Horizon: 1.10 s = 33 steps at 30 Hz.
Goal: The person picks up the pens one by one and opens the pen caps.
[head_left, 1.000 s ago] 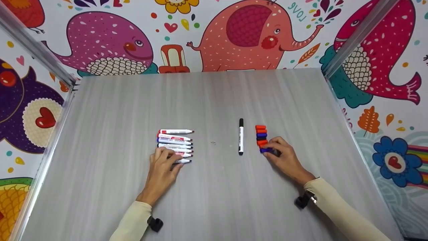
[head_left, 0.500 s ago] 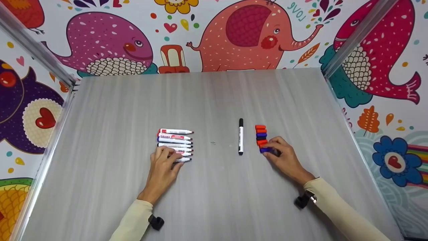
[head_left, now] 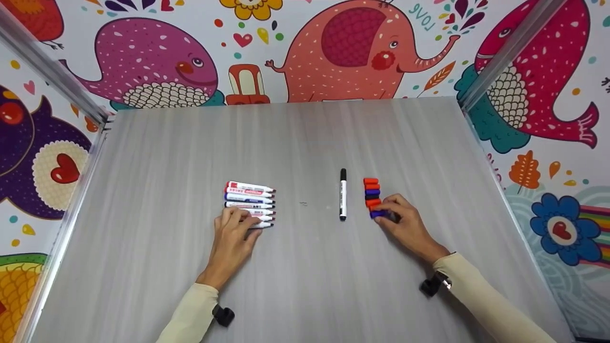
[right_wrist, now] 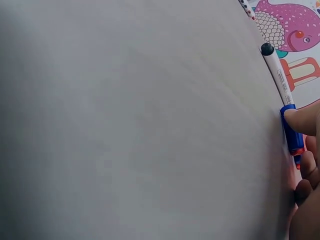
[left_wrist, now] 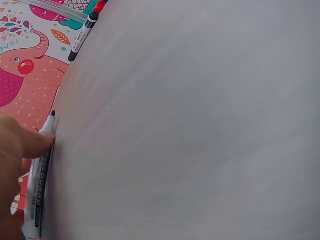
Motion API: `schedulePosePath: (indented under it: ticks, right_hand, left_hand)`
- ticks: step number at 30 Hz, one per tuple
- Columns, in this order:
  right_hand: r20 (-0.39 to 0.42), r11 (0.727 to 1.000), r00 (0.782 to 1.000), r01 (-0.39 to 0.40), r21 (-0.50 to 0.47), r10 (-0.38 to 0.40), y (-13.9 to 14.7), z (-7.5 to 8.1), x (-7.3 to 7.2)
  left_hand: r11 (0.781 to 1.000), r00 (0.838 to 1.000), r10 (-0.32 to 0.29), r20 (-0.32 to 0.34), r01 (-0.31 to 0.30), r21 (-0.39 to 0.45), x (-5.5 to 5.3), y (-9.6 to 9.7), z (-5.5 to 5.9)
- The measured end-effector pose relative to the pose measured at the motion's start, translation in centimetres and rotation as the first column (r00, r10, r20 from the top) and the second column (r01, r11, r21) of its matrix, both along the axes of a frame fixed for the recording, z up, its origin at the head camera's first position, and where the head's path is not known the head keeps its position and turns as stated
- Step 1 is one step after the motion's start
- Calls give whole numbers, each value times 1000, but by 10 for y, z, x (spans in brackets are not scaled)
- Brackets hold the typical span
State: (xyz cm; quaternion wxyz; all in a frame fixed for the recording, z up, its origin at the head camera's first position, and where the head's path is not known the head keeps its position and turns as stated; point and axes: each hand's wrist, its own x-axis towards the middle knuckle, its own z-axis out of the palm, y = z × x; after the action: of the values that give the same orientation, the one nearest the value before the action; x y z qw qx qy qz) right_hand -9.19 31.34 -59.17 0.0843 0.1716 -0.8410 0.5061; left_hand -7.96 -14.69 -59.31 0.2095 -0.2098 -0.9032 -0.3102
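Several uncapped whiteboard markers [head_left: 250,194] lie side by side in a row, tips to the right. My left hand [head_left: 231,240] holds the near end of this row, thumb along the nearest marker [left_wrist: 39,190] and fingers over the others, hiding part of them. On the right, red, blue and black marker caps [head_left: 372,186] form a short column. At its near end my right hand [head_left: 407,226] grips a blue cap [right_wrist: 291,130] between thumb and fingers. Between the two groups lies one capped black marker [head_left: 343,195], pointing away from me.
A grey wood-grain table [head_left: 305,271] lies under everything. Small dark marks [head_left: 303,203] show on it between the row and the capped marker. Walls with cartoon animals [head_left: 352,52] and metal posts [head_left: 510,57] bound the back and sides.
My left hand has slid slightly away from me, and the nearest markers moved with it, so the row is tighter. The farthest marker has tilted a little. My right hand stays put.
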Motion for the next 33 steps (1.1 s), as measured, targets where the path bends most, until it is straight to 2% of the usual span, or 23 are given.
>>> schedulePosePath:
  ticks: [5,12,15,20,25,29,33]
  right_hand:
    - [17,1000,1000,0,8,0,2,5,-1]
    - [-37,1000,999,-10,-6,10,1,11,-9]
    - [-34,1000,999,-5,-7,4,0,15,-13]
    - [-11,1000,1000,-8,10,8,-1,20,-18]
    - [-8,998,998,-59,4,59,-4,24,-25]
    - [-54,996,994,-90,1,90,-9,25,-33]
    - [-96,994,991,-93,49,97,-14,25,-41]
  left_hand:
    - [1000,1000,7,13,-7,-1,2,3,5]
    - [1000,1000,-9,-19,9,6,1,13,10]
    - [1000,1000,-17,-23,18,11,0,20,14]
    - [999,999,-31,12,31,22,0,33,20]
    - [996,996,-71,46,69,48,2,46,21]
    - [993,992,-109,68,105,63,2,57,20]
    - [988,987,-139,83,132,81,2,67,20]
